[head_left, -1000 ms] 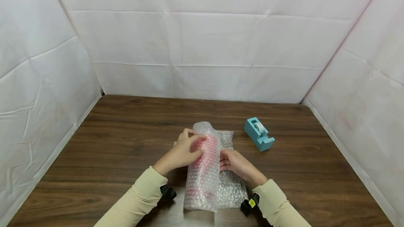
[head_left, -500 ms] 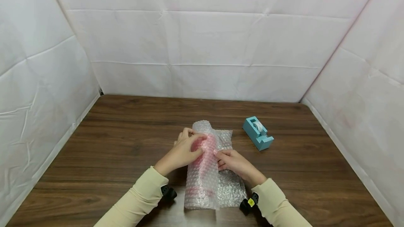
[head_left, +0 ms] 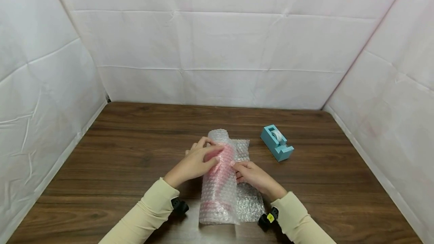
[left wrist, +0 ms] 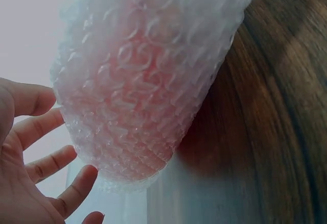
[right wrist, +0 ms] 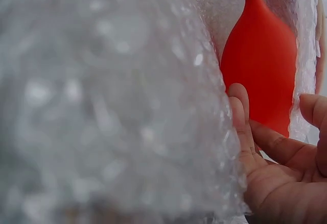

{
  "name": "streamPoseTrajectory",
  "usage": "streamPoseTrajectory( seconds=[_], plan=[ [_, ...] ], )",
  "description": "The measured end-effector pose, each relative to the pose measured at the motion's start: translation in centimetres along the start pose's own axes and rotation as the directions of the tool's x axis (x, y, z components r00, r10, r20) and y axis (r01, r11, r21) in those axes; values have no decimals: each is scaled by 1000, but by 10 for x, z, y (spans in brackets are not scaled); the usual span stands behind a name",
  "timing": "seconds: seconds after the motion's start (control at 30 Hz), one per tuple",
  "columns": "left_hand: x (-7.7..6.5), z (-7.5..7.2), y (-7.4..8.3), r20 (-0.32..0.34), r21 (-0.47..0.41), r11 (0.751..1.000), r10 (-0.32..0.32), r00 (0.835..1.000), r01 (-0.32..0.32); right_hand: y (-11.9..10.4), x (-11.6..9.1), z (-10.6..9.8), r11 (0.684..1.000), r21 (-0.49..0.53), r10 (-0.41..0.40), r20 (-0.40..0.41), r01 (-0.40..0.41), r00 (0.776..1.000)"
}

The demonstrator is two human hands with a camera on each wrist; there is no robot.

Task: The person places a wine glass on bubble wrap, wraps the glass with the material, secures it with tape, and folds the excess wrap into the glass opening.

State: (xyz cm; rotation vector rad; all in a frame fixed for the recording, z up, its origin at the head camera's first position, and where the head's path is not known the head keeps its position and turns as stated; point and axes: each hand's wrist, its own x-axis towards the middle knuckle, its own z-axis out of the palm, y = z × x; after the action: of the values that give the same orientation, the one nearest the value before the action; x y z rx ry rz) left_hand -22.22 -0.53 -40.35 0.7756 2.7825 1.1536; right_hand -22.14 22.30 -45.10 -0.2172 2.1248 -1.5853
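Note:
A sheet of clear bubble wrap (head_left: 217, 195) is curved over into a roll, and a red shape shows through it. In the right wrist view, a smooth red object (right wrist: 263, 63) lies inside, with a narrow neck widening into a rounded body; its exact kind cannot be told. My left hand (head_left: 194, 161) rests on the roll's left side and top, fingers (left wrist: 56, 163) spread, some touching the plastic. On the other side, my right hand (head_left: 255, 176) pinches the loose edge of the wrap, thumb outside and fingers underneath beside the red object.
The unrolled part of the wrap (head_left: 249, 202) lies flat on the dark wooden table (head_left: 145, 138) by my right hand. A blue tape dispenser (head_left: 277, 144) with a roll of clear tape stands behind and to the right. White sheet walls (head_left: 217, 48) border the table.
My right thumb has come up from beside the roll onto its loose edge, which my right hand now pinches. The roll has shifted very slightly right; my left hand stays on it.

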Motion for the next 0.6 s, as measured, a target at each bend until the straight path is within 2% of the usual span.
streamPoseTrajectory(
  seconds=[0.33,0.6],
  plan=[
    [-1,-3,-1,32,-53,998,21,999,-20,-3,-4,-1,1000,-27,16,9,-16,1000],
    [-1,-3,-1,-3,-119,992,40,999,-40,0,-2,-2,1000,7,12,-1,-12,1000]
  ],
)
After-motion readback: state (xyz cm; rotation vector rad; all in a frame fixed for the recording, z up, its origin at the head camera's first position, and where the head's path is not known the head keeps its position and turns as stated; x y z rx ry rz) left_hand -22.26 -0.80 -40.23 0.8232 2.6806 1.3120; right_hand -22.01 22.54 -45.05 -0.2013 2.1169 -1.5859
